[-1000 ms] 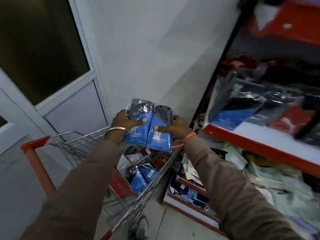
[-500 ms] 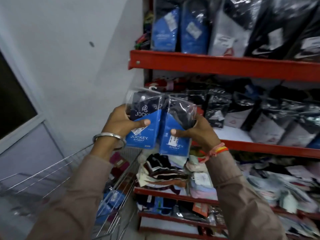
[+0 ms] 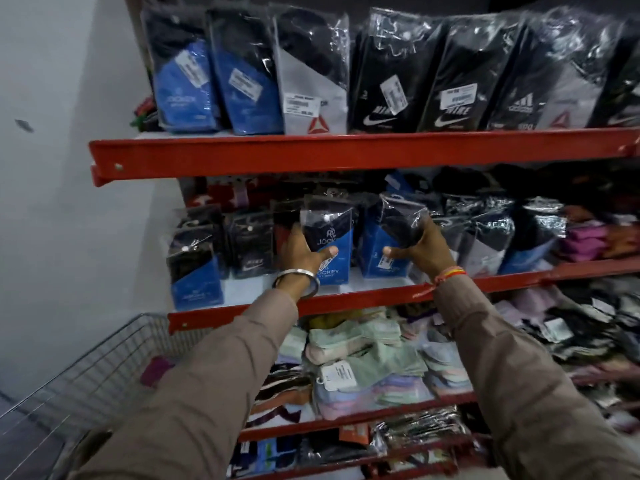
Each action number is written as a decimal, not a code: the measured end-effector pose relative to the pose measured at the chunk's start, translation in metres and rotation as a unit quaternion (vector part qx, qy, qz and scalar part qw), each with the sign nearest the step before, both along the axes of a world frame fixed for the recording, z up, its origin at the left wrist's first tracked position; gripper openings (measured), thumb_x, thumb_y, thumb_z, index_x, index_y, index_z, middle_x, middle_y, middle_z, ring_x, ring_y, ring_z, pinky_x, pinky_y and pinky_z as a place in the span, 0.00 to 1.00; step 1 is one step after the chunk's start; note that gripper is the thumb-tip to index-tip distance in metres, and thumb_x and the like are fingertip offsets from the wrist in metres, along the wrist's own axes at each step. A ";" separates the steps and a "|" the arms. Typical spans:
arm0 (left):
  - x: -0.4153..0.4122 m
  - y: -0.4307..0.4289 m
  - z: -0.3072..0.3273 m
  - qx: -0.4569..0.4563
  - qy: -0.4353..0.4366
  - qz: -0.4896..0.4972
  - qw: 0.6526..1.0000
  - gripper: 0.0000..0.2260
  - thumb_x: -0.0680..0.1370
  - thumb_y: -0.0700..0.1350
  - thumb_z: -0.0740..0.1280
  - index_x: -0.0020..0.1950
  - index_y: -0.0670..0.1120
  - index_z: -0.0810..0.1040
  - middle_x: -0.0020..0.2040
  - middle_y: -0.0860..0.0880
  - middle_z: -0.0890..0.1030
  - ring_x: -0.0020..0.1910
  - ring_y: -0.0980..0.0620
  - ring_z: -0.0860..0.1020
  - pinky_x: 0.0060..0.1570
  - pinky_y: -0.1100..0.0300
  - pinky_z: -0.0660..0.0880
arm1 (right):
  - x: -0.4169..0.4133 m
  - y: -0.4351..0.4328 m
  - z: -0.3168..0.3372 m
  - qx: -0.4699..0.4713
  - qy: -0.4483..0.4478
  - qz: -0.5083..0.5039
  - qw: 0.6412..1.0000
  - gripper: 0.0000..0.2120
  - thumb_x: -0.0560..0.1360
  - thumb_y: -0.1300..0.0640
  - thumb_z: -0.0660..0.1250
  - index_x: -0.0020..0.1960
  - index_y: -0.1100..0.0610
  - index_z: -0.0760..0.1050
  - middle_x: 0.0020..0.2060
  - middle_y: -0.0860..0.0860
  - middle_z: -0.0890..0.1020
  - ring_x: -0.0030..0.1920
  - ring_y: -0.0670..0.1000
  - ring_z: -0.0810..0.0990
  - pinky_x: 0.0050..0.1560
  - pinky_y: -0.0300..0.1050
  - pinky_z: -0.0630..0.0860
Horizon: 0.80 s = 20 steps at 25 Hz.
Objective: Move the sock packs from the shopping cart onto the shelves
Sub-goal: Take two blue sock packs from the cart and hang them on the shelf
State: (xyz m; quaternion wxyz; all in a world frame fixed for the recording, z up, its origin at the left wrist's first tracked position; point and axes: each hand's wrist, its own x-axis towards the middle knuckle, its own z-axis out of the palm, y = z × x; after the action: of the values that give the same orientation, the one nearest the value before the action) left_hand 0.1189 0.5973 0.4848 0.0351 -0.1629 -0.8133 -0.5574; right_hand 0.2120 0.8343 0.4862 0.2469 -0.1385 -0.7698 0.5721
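Each hand holds one blue-and-black Jockey sock pack upright on the middle red shelf point(image 3: 363, 299). My left hand point(image 3: 300, 252) grips the left sock pack point(image 3: 330, 237) from its left side, thumb across the front. My right hand point(image 3: 422, 249) grips the right sock pack point(image 3: 391, 237) from its right side. The two packs stand a little apart, and their bottoms look level with the white shelf board. The wire shopping cart point(image 3: 86, 379) is at the lower left, with a purple item point(image 3: 156, 370) in it.
More sock packs line the middle shelf on both sides of my hands, including a Jockey pack point(image 3: 195, 271) at the left end. The top shelf point(image 3: 346, 150) holds a full row of packs. Lower shelves carry loose piles of socks point(image 3: 367, 362). A white wall is at the left.
The two packs went from side by side in front of my chest forward onto the middle shelf, and my hands spread them apart. My view rose from the cart to the shelves.
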 end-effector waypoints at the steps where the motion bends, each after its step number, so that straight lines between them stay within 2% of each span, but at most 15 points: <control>1: 0.000 0.008 -0.008 -0.003 -0.002 -0.010 1.000 0.33 0.64 0.46 0.82 0.67 0.47 0.74 0.62 0.46 0.83 0.60 0.46 0.81 0.51 0.65 0.71 | -0.002 0.004 -0.009 -0.001 -0.004 0.001 1.000 0.41 0.55 0.66 0.84 0.65 0.62 0.70 0.63 0.61 0.80 0.65 0.61 0.79 0.66 0.65 0.74; 3: 0.003 0.019 -0.024 -0.002 -0.008 -0.026 1.000 0.34 0.66 0.43 0.81 0.69 0.46 0.73 0.63 0.46 0.82 0.62 0.46 0.80 0.53 0.65 0.72 | -0.005 0.006 -0.027 0.033 -0.023 -0.020 0.999 0.40 0.57 0.66 0.84 0.65 0.60 0.71 0.62 0.59 0.81 0.64 0.59 0.79 0.65 0.62 0.75; 6: 0.009 0.031 -0.038 0.012 -0.019 -0.011 1.000 0.35 0.68 0.44 0.79 0.72 0.45 0.69 0.66 0.44 0.80 0.65 0.43 0.78 0.63 0.52 0.75 | -0.005 0.005 -0.047 0.067 -0.059 -0.042 0.995 0.37 0.58 0.60 0.84 0.63 0.56 0.73 0.60 0.56 0.82 0.62 0.57 0.80 0.63 0.59 0.77; 10: 0.020 0.038 -0.042 -0.010 -0.010 0.020 1.000 0.37 0.70 0.48 0.78 0.76 0.46 0.65 0.70 0.42 0.76 0.68 0.40 0.74 0.65 0.49 0.73 | -0.002 0.003 -0.044 0.093 -0.056 -0.033 0.994 0.37 0.60 0.60 0.83 0.66 0.58 0.73 0.63 0.56 0.80 0.63 0.56 0.80 0.65 0.54 0.76; 12: 0.024 0.038 -0.043 -0.011 -0.016 0.009 1.000 0.38 0.71 0.48 0.77 0.76 0.44 0.63 0.72 0.42 0.73 0.71 0.40 0.71 0.68 0.48 0.71 | 0.004 -0.004 -0.041 0.136 -0.082 -0.063 0.985 0.33 0.61 0.58 0.83 0.63 0.59 0.75 0.62 0.57 0.80 0.61 0.57 0.80 0.62 0.48 0.77; 14: 0.027 0.035 -0.045 -0.017 -0.025 -0.003 1.000 0.36 0.72 0.46 0.77 0.75 0.42 0.64 0.72 0.41 0.73 0.71 0.40 0.71 0.69 0.49 0.71 | 0.012 -0.012 -0.037 0.194 -0.141 -0.118 0.964 0.29 0.62 0.55 0.82 0.61 0.60 0.77 0.57 0.59 0.84 0.56 0.58 0.82 0.56 0.45 0.77; 17: 0.033 0.024 -0.048 -0.032 -0.047 0.004 0.998 0.38 0.70 0.48 0.78 0.75 0.42 0.64 0.71 0.41 0.74 0.70 0.40 0.72 0.68 0.49 0.72 | 0.028 -0.035 -0.028 0.257 -0.225 -0.219 0.914 0.23 0.65 0.49 0.79 0.53 0.62 0.79 0.48 0.62 0.86 0.49 0.62 0.84 0.47 0.51 0.80; 18: 0.035 0.018 -0.048 -0.041 -0.043 0.021 0.998 0.39 0.70 0.51 0.78 0.75 0.42 0.65 0.71 0.41 0.74 0.69 0.41 0.72 0.67 0.50 0.72 | 0.031 -0.047 -0.024 0.267 -0.232 -0.247 0.902 0.22 0.66 0.47 0.78 0.49 0.62 0.79 0.45 0.62 0.85 0.48 0.63 0.83 0.43 0.49 0.78; 20: 0.035 0.000 -0.045 -0.048 -0.004 0.067 0.997 0.30 0.71 0.54 0.75 0.68 0.43 0.72 0.66 0.42 0.78 0.64 0.41 0.76 0.59 0.54 0.74 | 0.031 -0.083 -0.014 0.299 -0.212 -0.240 0.899 0.19 0.67 0.45 0.76 0.42 0.61 0.80 0.37 0.59 0.84 0.44 0.62 0.83 0.37 0.41 0.72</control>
State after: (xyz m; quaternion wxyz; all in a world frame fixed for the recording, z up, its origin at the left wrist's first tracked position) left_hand 0.1543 0.5977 0.4399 0.0614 -0.1071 -0.8483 -0.5149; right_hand 0.2430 0.7511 0.4719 0.2376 -0.3564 -0.8822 0.1955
